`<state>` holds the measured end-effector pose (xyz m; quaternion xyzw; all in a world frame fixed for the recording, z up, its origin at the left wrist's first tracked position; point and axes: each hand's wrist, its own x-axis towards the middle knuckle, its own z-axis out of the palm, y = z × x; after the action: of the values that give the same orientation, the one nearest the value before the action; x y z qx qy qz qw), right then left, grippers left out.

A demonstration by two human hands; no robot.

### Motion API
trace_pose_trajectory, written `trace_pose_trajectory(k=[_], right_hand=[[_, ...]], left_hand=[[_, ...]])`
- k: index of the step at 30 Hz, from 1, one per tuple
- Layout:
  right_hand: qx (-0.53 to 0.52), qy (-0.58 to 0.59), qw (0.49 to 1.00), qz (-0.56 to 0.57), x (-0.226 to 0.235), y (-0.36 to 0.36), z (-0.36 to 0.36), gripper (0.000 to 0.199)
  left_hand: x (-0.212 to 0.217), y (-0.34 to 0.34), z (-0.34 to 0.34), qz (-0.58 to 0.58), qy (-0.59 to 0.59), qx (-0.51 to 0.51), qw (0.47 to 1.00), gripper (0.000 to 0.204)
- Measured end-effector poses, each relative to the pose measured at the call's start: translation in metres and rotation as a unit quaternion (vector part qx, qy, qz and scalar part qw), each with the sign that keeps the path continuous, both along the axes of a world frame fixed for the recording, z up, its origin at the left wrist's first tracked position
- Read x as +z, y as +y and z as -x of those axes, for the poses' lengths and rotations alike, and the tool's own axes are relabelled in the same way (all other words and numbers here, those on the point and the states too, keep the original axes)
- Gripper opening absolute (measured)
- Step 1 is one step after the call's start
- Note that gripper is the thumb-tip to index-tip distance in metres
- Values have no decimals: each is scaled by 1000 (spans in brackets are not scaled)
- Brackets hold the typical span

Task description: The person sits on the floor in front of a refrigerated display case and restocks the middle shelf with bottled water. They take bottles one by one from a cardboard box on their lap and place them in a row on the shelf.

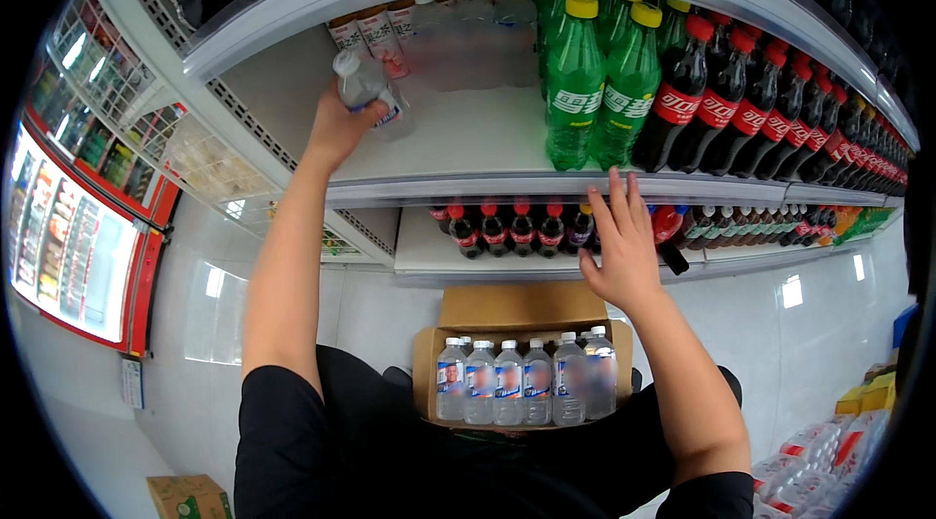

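Observation:
My left hand is closed around a clear plastic bottle with a white cap, tilted over the left end of the shelf. Behind it are several cans with printed labels and a group of clear bottles, partly blurred. My right hand is open, its fingers spread, with the fingertips at the front edge of the shelf, just below the green soda bottles. An open cardboard box of clear water bottles stands on the floor between my legs.
Dark cola bottles with red caps line the shelf's right side. Small cola bottles stand on the lower shelf. A wire rack and lit red-framed cooler are at the left. Wrapped packs and a carton sit on the floor.

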<state>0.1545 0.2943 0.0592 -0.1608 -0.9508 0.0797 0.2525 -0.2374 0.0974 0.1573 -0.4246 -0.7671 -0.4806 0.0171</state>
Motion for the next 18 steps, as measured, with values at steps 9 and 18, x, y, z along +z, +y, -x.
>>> trace_pose_trajectory(k=[9,18], right_hand=[[-13,-38,999,28,-5,2,12,98],[10,-19,998,62,3,-3,14,101]], left_hand=[[-19,72,67,18,-172,-13,985,49],[-83,103,122,-62,-28,124,990,44]])
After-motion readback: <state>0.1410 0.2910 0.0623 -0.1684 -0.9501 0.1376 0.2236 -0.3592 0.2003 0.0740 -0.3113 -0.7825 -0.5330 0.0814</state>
